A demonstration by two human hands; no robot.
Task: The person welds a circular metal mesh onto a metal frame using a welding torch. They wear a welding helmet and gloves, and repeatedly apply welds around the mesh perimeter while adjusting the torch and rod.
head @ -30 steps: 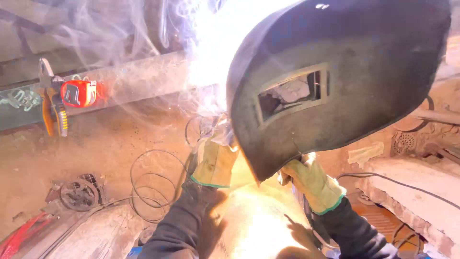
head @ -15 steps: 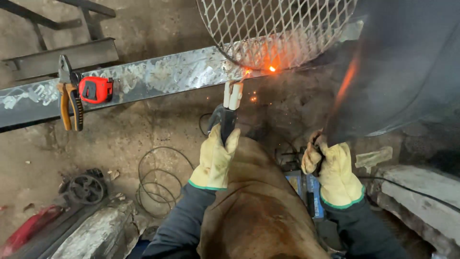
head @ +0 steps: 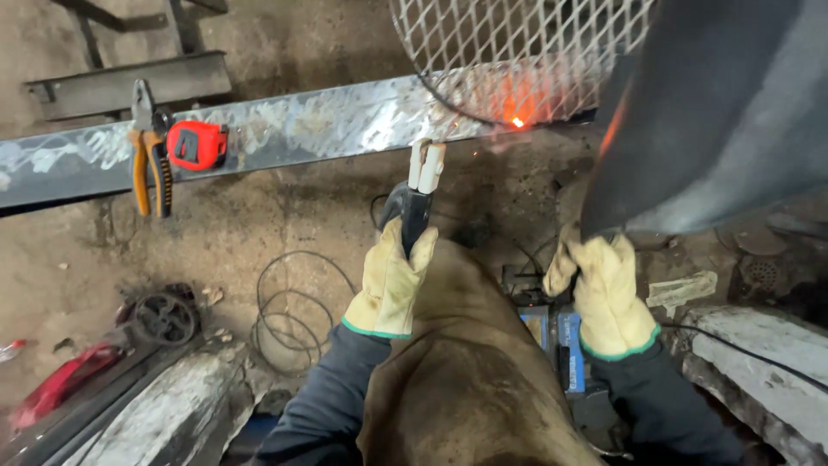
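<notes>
- A welding electrode holder (head: 416, 197) is being gripped in the gloved left hand (head: 392, 280), closed round its handle, its tip being pointed toward the near edge of the steel beam (head: 328, 121).
- A dark welding shield (head: 716, 112) is being held by the gloved right hand (head: 608, 293), clenched on its lower edge, well apart from the left.
- A round mesh grille (head: 517, 43) is being rested on the beam's right end, with an orange spot (head: 517, 121) glowing at its rim.
- Orange-handled pliers (head: 148, 155) and a red tape measure (head: 198, 144) are being carried at the beam's left part.
- A wire coil (head: 297, 311) is lying on the floor.
</notes>
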